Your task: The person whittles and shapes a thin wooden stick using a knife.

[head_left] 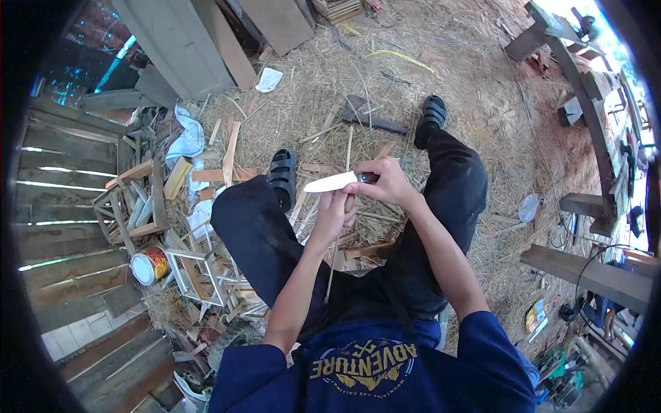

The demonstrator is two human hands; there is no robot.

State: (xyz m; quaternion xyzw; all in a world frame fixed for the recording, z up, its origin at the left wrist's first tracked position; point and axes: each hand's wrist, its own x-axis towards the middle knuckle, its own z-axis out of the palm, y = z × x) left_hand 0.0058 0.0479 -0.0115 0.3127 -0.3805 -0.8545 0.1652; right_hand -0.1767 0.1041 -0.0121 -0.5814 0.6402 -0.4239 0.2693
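Observation:
My right hand (390, 182) is closed around the dark handle of a knife (332, 182), and its broad, bright blade points to the left. Below the blade, my left hand (334, 215) grips a thin wooden stick (332, 267). The stick runs from above the blade down toward my lap, roughly upright in the view. The blade crosses the stick just over my left fingers, and my left thumb is close to or touching the blade's lower edge; I cannot tell which. Both hands are between my knees.
Straw and wood scraps cover the ground. On the left are a small wooden frame (196, 275), a paint can (149, 266) and a slatted wall (69, 199). Boards (175, 48) lean at the upper left. Wooden beams (585, 275) stand along the right.

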